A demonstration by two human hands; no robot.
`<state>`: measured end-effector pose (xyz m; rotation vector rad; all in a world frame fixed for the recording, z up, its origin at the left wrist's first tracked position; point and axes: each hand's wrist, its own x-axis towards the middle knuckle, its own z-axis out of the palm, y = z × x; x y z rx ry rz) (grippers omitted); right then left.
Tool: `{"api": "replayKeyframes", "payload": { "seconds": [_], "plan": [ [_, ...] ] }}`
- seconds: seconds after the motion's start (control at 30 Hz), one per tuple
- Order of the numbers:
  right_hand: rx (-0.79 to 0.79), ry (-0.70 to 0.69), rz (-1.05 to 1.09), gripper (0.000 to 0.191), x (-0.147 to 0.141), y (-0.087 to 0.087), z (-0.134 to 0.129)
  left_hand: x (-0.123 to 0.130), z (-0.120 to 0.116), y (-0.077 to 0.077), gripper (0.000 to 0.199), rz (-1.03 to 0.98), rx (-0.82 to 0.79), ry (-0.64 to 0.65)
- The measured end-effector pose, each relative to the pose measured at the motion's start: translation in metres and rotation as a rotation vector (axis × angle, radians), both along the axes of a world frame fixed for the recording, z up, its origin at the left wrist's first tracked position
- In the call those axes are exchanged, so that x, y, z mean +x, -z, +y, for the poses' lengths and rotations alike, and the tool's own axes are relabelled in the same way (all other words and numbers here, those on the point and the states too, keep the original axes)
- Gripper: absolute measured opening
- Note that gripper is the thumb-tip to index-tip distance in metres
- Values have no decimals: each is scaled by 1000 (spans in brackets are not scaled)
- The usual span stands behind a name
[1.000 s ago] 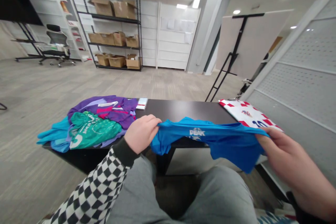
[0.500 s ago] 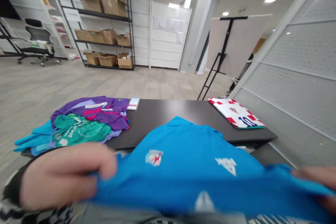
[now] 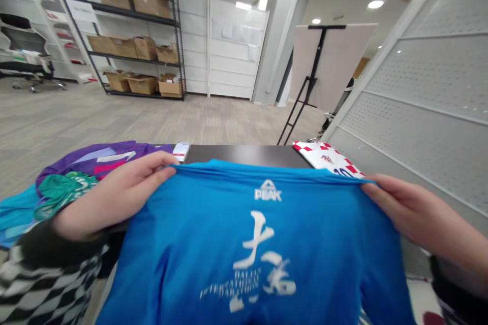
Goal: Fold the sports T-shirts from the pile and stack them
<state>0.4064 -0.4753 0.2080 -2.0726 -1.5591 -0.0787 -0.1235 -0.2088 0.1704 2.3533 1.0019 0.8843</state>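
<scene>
A: What's the left hand (image 3: 114, 195) doing?

B: It's narrowed to a pinch on the top edge of a blue shirt (image 3: 244, 244), with the fingers curled over the cloth.

A: And the right hand (image 3: 412, 208)?

B: The same kind of pinch, on the far end of that edge. The shirt is held up and spread between the two hands, in front of the table, and its lower part runs out of the bottom of the view.

A: Anything printed on it?

B: A white PEAK logo (image 3: 268, 192) near the top, with big white characters (image 3: 259, 259) below it and small lettering too blurred to read.

A: What's on the black table (image 3: 244, 155)?

B: To the left, just past the left hand, there's a heap with a purple shirt (image 3: 95, 160), a green shirt (image 3: 64, 190) and a light blue shirt (image 3: 15, 218). A small card (image 3: 181, 151) lies at the heap's edge. Toward the right is a red and white checked shirt (image 3: 326, 157), partly behind the blue one.

A: And the left arm?

B: It's in a black and white checked sleeve (image 3: 46, 284), with metal shelves (image 3: 129, 56) of cardboard boxes (image 3: 143, 84) far behind the table
</scene>
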Motion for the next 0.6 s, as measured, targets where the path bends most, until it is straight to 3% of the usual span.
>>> {"api": "replayKeyframes", "payload": {
  "seconds": [0.07,0.13,0.27,0.37,0.43,0.5,0.6],
  "plan": [
    [-89,34,-107,52,11,9,61,38,41,14,41,47,53,-16],
    [-92,71,-206,44,24,28,119,76,85,39,40,141,94,-45],
    [-199,92,-301,43,50,95,208,136,150,107,37,373,75,-94],
    [-385,100,-274,44,67,149,249,164,174,151,40,502,-5,-115],
    [-460,116,-254,46,77,176,268,175,187,171,42,518,-14,-105],
    [-465,133,-248,47,89,195,284,181,202,182,43,508,1,-93],
    [-410,127,-262,50,111,208,310,188,228,186,46,525,28,-76]
  ]
}}
